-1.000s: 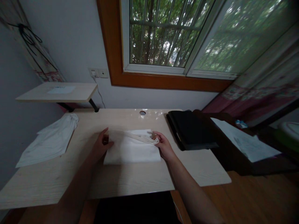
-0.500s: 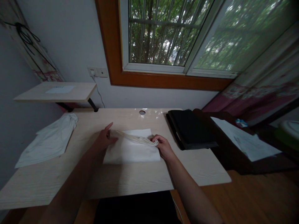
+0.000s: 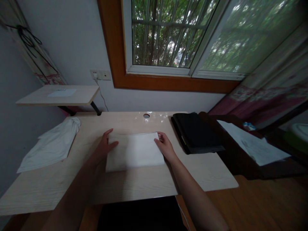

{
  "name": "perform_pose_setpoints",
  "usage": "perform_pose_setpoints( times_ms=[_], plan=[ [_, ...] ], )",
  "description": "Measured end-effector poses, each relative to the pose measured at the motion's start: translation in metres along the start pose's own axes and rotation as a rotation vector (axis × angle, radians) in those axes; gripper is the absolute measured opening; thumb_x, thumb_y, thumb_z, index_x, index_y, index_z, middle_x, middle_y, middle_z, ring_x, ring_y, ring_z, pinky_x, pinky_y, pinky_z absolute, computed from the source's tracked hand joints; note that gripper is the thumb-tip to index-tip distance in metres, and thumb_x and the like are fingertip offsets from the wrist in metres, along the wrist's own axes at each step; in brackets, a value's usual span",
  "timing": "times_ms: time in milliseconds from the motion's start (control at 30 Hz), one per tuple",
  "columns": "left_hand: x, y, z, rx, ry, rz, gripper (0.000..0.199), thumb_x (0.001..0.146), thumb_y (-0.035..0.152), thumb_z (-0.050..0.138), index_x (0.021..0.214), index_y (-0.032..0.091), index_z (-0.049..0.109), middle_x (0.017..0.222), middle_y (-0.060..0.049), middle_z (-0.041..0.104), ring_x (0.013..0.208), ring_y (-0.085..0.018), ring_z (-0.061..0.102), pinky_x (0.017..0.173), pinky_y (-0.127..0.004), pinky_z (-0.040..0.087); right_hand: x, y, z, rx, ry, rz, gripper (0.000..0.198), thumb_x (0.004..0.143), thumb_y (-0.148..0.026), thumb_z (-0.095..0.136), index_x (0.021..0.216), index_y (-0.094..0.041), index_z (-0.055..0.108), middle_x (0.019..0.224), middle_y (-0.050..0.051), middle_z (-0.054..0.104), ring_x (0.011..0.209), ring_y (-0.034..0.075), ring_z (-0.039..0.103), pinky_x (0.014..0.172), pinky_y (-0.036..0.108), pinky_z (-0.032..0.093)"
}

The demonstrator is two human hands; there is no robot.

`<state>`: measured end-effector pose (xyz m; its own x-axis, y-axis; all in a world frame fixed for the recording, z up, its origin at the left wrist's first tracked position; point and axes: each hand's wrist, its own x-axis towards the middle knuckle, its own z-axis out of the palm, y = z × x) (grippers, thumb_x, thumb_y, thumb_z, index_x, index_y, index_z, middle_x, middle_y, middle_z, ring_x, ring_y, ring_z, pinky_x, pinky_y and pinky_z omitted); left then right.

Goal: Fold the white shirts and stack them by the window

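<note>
Left hand [image 3: 104,147] and right hand [image 3: 166,148] at the far corners of the white cloth [image 3: 136,152]

Our left hand stands half spread, thumb laid over the cloth's left edge and forefinger pointing away to the far side. Our right hand is narrower, its thumb on top near the far right corner and its fingers curled beyond it. We cannot tell whether either one truly grips.

The cloth lies between them as a flat rectangle on the near middle of the table [image 3: 144,186]. We judge this piece nearly finished: its shape is neat and no loose end shows, with perhaps some evening of the far edge left. A second white cloth [image 3: 54,142] lies rumpled at the far left, and looks to us unworked. Black folders [image 3: 196,131] rest at the far right, well apart from both.
</note>
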<state>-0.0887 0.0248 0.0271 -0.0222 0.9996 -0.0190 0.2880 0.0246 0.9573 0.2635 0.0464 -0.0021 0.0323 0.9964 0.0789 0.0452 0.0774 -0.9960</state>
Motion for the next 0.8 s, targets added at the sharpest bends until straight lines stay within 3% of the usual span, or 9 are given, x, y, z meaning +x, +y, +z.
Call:
perform_pose_setpoints(
  times_ms=[133, 267, 367, 600, 733, 800],
  plan=[
    [-0.006, -0.001, -0.002, -0.046, 0.068, -0.023, 0.09, 0.079, 0.048, 0.075, 0.154, 0.023, 0.032, 0.112, -0.009, 0.066, 0.093, -0.024, 0.069, 0.078, -0.038, 0.058, 0.009, -0.002, 0.002, 0.026, 0.029, -0.02, 0.054, 0.079, -0.041, 0.071, 0.128, -0.026, 0.055, 0.099, 0.001, 0.066, 0.084, 0.018, 0.064, 0.073, 0.029, 0.052],
    [-0.003, -0.015, -0.005, 0.08, 0.072, -0.084, 0.091, 0.078, 0.047, 0.073, 0.154, 0.017, 0.034, 0.094, -0.006, 0.068, 0.082, -0.024, 0.069, 0.073, -0.038, 0.057, 0.018, 0.004, -0.002, -0.271, 0.022, 0.039, 0.047, 0.077, -0.04, 0.069, 0.121, -0.026, 0.061, 0.089, 0.0, 0.067, 0.078, 0.018, 0.064, 0.074, 0.032, 0.05],
    [-0.005, -0.017, -0.004, 0.089, 0.057, -0.11, 0.088, 0.078, 0.046, 0.073, 0.152, 0.015, 0.039, 0.092, -0.006, 0.069, 0.082, -0.025, 0.07, 0.073, -0.039, 0.057, 0.022, 0.006, -0.004, -0.398, -0.003, 0.008, 0.042, 0.081, -0.04, 0.066, 0.121, -0.026, 0.063, 0.084, -0.001, 0.066, 0.075, 0.018, 0.064, 0.074, 0.032, 0.049],
    [-0.011, 0.004, -0.005, -0.15, 0.152, -0.017, 0.08, 0.081, 0.047, 0.071, 0.15, 0.022, 0.039, 0.109, -0.008, 0.071, 0.092, -0.023, 0.07, 0.079, -0.038, 0.056, 0.031, 0.0, 0.006, -0.236, 0.076, -0.093, 0.049, 0.086, -0.046, 0.062, 0.13, -0.027, 0.057, 0.087, -0.002, 0.058, 0.071, 0.016, 0.058, 0.067, 0.027, 0.047],
    [0.0, -0.005, -0.006, 0.111, 0.282, 0.021, 0.072, 0.08, 0.046, 0.069, 0.144, 0.02, 0.047, 0.09, -0.002, 0.067, 0.08, -0.021, 0.067, 0.078, -0.037, 0.054, 0.038, 0.001, 0.009, -0.388, 0.07, -0.092, 0.049, 0.087, -0.042, 0.06, 0.132, -0.025, 0.057, 0.09, 0.001, 0.063, 0.076, 0.019, 0.061, 0.074, 0.031, 0.049],
    [0.005, -0.015, -0.005, 0.287, 0.289, 0.027, 0.068, 0.081, 0.044, 0.067, 0.141, 0.018, 0.051, 0.083, -0.001, 0.065, 0.076, -0.022, 0.065, 0.079, -0.038, 0.053, 0.039, 0.002, 0.011, -0.472, 0.046, -0.086, 0.047, 0.087, -0.038, 0.059, 0.132, -0.024, 0.058, 0.09, 0.002, 0.065, 0.077, 0.02, 0.062, 0.077, 0.034, 0.049]
  ],
)
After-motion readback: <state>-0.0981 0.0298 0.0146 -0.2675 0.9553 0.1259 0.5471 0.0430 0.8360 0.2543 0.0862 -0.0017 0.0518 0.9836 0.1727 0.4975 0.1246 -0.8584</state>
